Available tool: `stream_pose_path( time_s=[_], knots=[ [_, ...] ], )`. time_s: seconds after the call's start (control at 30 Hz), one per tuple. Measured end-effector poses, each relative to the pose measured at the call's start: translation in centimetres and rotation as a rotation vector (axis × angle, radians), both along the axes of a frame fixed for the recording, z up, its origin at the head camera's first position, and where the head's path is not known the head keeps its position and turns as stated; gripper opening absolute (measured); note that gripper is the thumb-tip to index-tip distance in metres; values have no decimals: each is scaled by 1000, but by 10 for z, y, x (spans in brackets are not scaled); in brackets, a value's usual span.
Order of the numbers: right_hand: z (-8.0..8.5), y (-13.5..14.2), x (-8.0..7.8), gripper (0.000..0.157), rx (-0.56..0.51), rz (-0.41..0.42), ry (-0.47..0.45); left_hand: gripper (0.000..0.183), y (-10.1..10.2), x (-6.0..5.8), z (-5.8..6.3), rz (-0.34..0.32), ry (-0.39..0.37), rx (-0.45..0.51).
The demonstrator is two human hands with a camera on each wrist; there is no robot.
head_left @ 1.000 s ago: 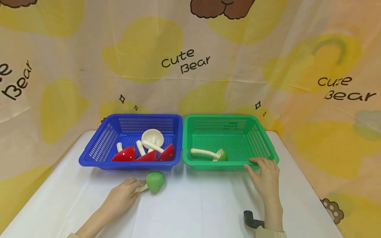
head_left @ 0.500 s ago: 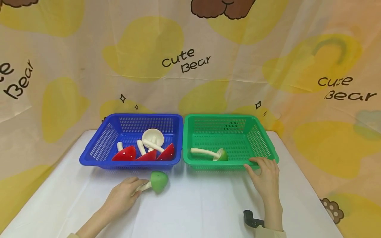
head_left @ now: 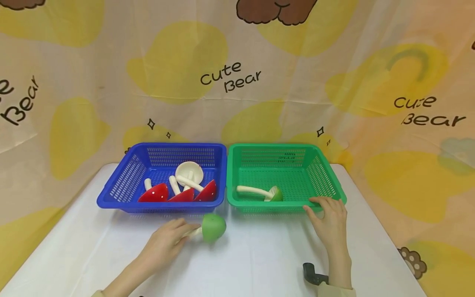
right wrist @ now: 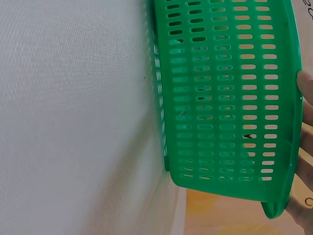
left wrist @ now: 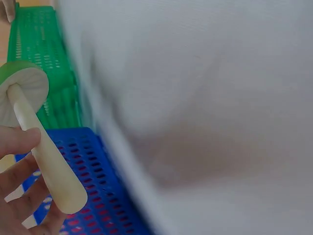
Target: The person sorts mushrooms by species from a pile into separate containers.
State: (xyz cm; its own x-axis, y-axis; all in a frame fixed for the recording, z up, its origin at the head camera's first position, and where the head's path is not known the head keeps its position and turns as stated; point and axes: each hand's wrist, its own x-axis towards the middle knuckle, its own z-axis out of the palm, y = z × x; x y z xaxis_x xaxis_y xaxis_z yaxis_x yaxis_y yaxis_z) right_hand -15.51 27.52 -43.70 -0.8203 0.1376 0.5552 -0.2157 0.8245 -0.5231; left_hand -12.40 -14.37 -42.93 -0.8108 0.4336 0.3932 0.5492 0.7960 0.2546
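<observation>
In the head view my left hand (head_left: 165,243) grips a toy mushroom with a green cap (head_left: 214,227) by its pale stem, in front of the blue basket. The left wrist view shows the cap's white underside and the stem (left wrist: 54,164) between thumb and fingers. At the front right corner of the green basket (head_left: 274,204), my right hand (head_left: 331,222) holds the rim, its fingers over the edge. From the right wrist, the fingers (right wrist: 307,169) show along the rim of that slotted basket wall. Another green-capped mushroom (head_left: 259,191) lies inside it.
The blue basket (head_left: 161,205) stands left of the green one, holding several red-capped mushrooms (head_left: 156,192) with white stems. A black curved object (head_left: 313,275) is by my right wrist. Behind the white table (head_left: 252,255) hangs a printed cloth (head_left: 178,57).
My left hand has moved to the right with the green-capped mushroom, which now lies close to the gap between the baskets. My right hand has stayed at the green basket's rim.
</observation>
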Motion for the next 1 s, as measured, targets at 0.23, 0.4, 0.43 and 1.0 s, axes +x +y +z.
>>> stream_pose_path(
  time_s=[0.23,0.4,0.43,1.0],
  knots=[
    [0,-1,0,26,3,-2,-10,41,19,-5,18,-16,-75,-20],
    [0,-1,1,26,3,0,-12,37,34,-12,33,-55,-72,-25],
    [0,-1,1,26,3,0,-12,36,37,-14,37,-65,-70,-31],
    [-1,0,1,26,14,6,1,33,78,-69,86,-245,94,-31]
  ],
)
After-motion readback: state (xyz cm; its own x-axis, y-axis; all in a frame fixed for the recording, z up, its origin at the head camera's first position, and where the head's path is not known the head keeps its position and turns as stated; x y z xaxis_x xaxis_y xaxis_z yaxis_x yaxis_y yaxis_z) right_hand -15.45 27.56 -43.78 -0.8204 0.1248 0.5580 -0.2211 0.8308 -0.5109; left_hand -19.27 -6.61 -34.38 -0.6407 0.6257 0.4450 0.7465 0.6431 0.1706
